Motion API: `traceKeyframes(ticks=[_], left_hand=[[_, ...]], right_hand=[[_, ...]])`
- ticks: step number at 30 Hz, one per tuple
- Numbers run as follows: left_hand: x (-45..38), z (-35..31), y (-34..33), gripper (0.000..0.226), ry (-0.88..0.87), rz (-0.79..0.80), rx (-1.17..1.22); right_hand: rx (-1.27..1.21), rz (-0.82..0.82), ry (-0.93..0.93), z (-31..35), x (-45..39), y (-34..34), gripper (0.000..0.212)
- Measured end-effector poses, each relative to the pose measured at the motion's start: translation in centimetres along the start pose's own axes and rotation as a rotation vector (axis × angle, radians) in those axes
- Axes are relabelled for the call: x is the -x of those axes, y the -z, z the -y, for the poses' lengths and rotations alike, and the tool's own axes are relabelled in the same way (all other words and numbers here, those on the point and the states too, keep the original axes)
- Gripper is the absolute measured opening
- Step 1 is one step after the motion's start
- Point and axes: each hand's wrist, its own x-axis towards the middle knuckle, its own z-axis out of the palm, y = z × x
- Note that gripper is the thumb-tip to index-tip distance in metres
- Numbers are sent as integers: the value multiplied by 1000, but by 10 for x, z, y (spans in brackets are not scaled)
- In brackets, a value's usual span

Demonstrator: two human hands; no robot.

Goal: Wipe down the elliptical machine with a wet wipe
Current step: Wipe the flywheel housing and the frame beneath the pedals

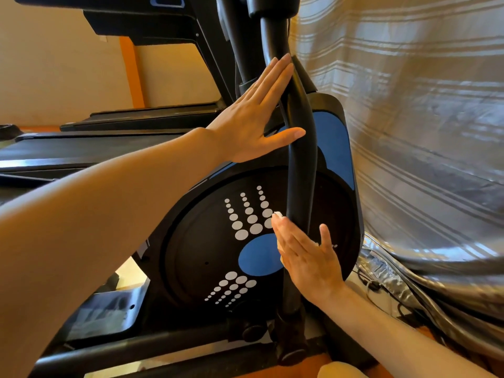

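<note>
Nearest, an orange floor (425, 336) lies under the black elliptical machine (218, 241). Its swing arm (300, 165) runs nearly upright, bowing right. The right hand (308, 257), fingers straight, presses a white wet wipe (278, 214) against the arm low down. Higher, the left hand (256, 113) rests flat on it, fingers spread. Behind stand a treadmill (81, 148), a striped curtain (422, 118) and a yellow wall (54, 64).

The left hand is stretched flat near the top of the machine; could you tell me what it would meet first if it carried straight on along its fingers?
Probably the black swing arm: the left hand points up and right, its fingertips already against that bar, though depth is unclear.
</note>
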Motion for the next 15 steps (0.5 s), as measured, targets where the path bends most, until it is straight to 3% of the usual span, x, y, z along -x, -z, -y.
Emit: traceKeyframes(ticks=[3,6,15], left_hand=[[0,2,-3,99,-7,-12,6],[-1,2,-5,97,-7,-23,4],[0,0,-5,97,-4,-22,-1]], right_hand=[[-68,-164,-104,-20,-16,9,70],[-226,-225,-166,-34,-31,17,69],[-371,-92,-378,30,13,-13,71]])
